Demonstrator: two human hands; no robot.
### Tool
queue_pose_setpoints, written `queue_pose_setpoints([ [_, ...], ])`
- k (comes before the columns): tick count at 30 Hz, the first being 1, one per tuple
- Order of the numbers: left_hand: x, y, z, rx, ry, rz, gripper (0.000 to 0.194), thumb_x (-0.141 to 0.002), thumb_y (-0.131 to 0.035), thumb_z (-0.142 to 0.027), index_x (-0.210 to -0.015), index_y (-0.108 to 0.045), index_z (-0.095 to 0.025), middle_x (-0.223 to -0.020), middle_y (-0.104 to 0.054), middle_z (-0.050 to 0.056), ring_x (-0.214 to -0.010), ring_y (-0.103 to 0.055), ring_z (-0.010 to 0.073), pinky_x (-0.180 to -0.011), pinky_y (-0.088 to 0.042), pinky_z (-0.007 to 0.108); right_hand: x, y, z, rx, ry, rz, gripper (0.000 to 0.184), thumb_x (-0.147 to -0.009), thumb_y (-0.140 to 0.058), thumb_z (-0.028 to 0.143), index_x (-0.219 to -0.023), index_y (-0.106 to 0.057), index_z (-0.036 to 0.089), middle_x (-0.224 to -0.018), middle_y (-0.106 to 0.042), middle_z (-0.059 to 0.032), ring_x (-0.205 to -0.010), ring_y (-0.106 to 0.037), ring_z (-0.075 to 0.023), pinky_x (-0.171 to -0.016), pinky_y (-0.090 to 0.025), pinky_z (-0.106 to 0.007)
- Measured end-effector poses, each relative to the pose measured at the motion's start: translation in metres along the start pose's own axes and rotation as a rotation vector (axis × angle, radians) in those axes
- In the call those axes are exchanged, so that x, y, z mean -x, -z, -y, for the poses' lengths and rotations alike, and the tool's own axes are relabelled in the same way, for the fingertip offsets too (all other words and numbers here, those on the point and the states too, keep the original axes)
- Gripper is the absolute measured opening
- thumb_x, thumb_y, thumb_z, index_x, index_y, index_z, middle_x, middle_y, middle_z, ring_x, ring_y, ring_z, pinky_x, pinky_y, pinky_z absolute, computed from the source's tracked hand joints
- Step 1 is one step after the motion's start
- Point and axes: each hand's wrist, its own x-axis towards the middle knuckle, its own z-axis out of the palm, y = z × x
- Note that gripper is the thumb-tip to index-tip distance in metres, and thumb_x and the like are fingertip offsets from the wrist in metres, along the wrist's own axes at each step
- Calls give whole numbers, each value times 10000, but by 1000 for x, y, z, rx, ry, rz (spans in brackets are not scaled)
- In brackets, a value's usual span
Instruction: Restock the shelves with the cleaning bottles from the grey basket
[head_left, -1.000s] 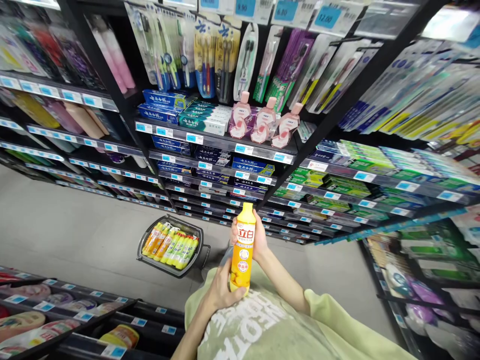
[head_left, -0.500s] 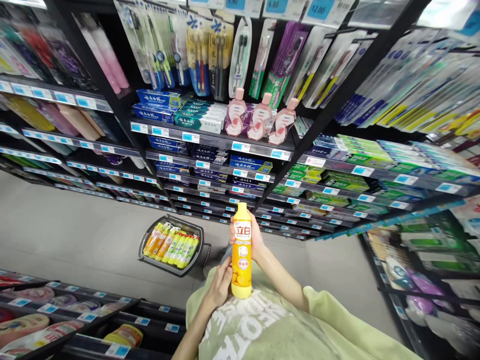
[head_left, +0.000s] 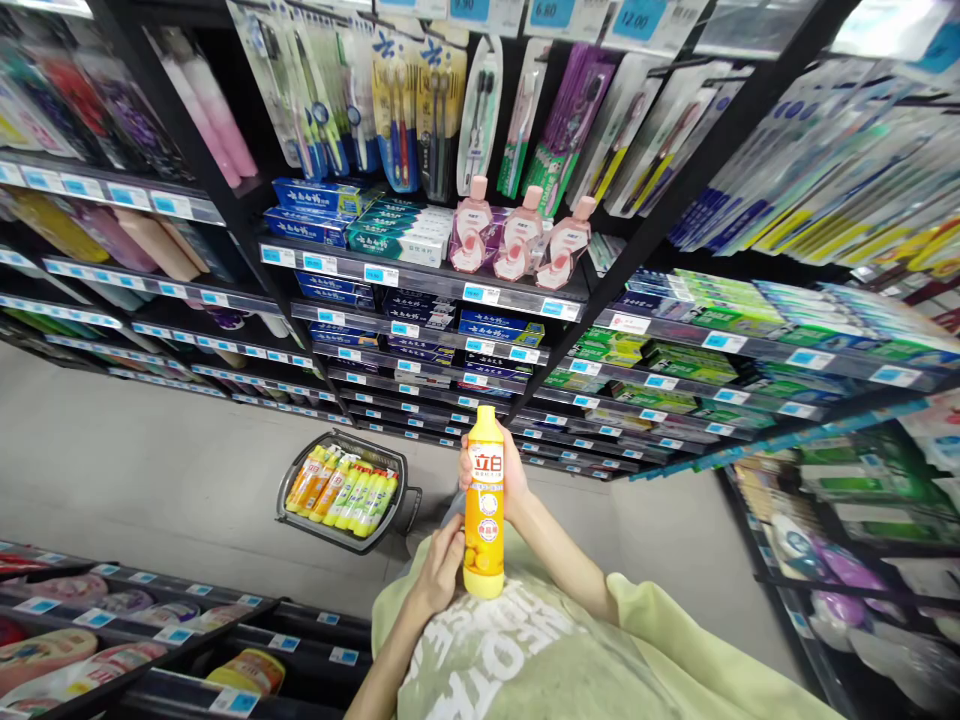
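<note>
I hold a yellow-orange detergent bottle (head_left: 484, 500) upright in front of my chest, its red-and-white label facing me. My right hand (head_left: 512, 478) is wrapped round the bottle's upper half from behind. My left hand (head_left: 437, 570) rests against the bottle's lower left side, fingers pressed to it near the base. On the floor to the left stands a black wire basket (head_left: 341, 532) with several more yellow and green bottles lying in a row.
Black shelves rise ahead with toothpaste boxes (head_left: 352, 215), hanging toothbrushes (head_left: 405, 100) and pink mouthwash bottles (head_left: 517, 235). More shelving runs along the right (head_left: 825, 340) and at the lower left (head_left: 112, 630). Grey floor (head_left: 150, 470) stretches left of the basket.
My left hand has slid from gripping under the bottle's base to lying along its lower left side. The bottle has stayed upright in nearly the same spot.
</note>
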Motion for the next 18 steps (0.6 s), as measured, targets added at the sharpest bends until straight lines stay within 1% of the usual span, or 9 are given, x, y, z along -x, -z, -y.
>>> queue_pose_setpoints([
  [3, -2, 0, 7, -2, -38, 0, 869, -908, -338, -832, -1313, -693, -150, -1476, -607, 156, -1383, -535, 304, -1227, -383, 433, -1, 0, -1, 4, -3, -7, 590, -964, -440, 703, -887, -667, 163, -573, -643, -32, -463, -606, -183, -462, -523, -292],
  [6, -3, 1, 13, -8, -84, 2, 801, -937, -342, -771, -1302, -702, -156, -1425, -647, 148, -1379, -532, 306, -1237, -355, 453, -1, 0, -1, 3, -13, -11, 586, -957, -451, 706, -884, -665, 165, -572, -645, -27, -462, -614, -184, -461, -522, -287],
  [9, -3, 4, 16, -18, -127, 29, 758, -953, -346, -721, -1333, -688, -161, -1420, -650, 143, -1385, -524, 311, -1239, -338, 463, 0, -1, 0, 5, -15, -11, 584, -953, -458, 708, -878, -662, 167, -572, -643, -23, -454, -613, -182, -460, -517, -283],
  [12, -4, 6, 13, -25, -198, 69, 740, -960, -345, -705, -1374, -661, -179, -1428, -644, 139, -1347, -556, 318, -1203, -373, 470, 1, -2, 1, 13, -10, -2, 588, -953, -453, 715, -878, -658, 169, -573, -643, -22, -455, -612, -182, -463, -518, -285],
  [15, -5, 7, 4, -19, -293, 110, 745, -987, -310, -694, -1435, -602, -175, -1382, -670, 137, -1221, -628, 317, -1098, -447, 473, 1, -2, 1, 15, -12, 6, 590, -958, -443, 715, -875, -654, 170, -570, -643, -22, -452, -603, -177, -461, -515, -282],
  [18, -5, 8, -2, -21, -354, 145, 759, -1002, -293, -702, -1455, -577, -164, -1350, -686, 140, -1126, -651, 296, -1000, -486, 435, 1, -4, 2, 14, -15, 14, 587, -960, -441, 711, -874, -654, 171, -570, -646, -21, -459, -604, -175, -462, -515, -278],
])
